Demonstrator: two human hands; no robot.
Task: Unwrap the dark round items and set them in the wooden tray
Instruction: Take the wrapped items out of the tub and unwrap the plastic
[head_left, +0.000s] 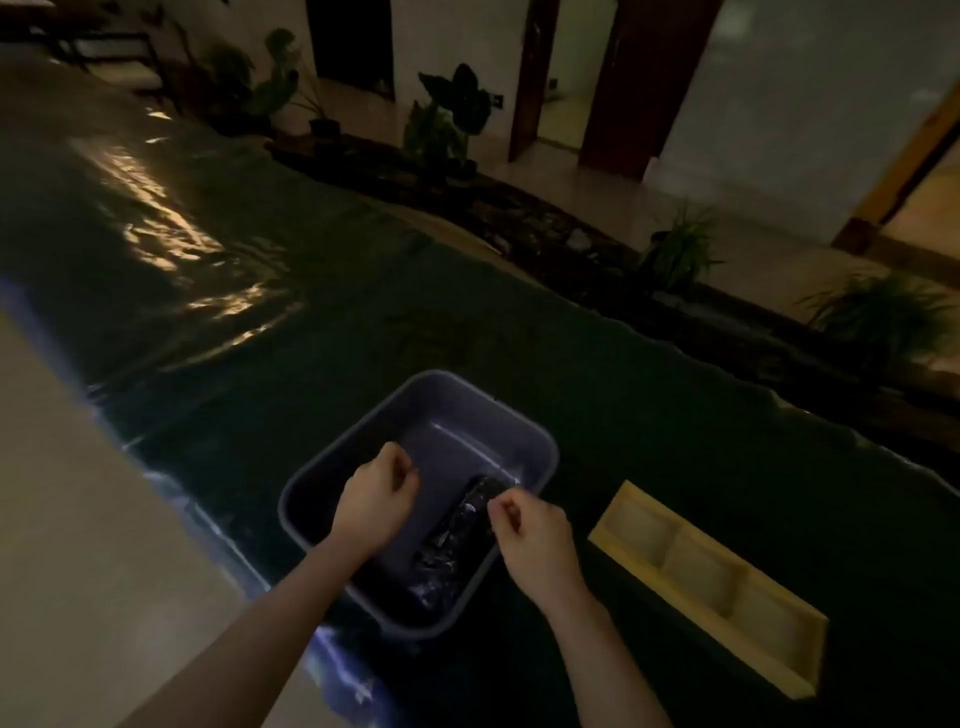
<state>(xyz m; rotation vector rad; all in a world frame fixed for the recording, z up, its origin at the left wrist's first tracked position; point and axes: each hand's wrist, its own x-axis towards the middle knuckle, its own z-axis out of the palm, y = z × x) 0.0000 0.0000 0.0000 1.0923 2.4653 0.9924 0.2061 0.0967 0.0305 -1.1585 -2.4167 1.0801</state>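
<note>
A grey plastic tub (540, 457) sits on the dark covered table. Inside it lies a dark roll of round items in shiny clear plastic wrap (457, 530), pointing away from me. My right hand (535, 535) hovers over the tub's right rim, its fingertips pinched on the wrap at the roll's right side. My left hand (376, 501) is over the left half of the tub with curled, closed fingers; I see nothing between them in the dim light. The pale wooden tray (779, 629), with several compartments that look empty, lies to the right of the tub.
The table wears a dark glossy sheet (208, 270) with wrinkles and glare at the far left. Its near edge runs diagonally past my left forearm. Beyond the far edge are potted plants (447, 119), a dark planting strip, doorways and pale floor.
</note>
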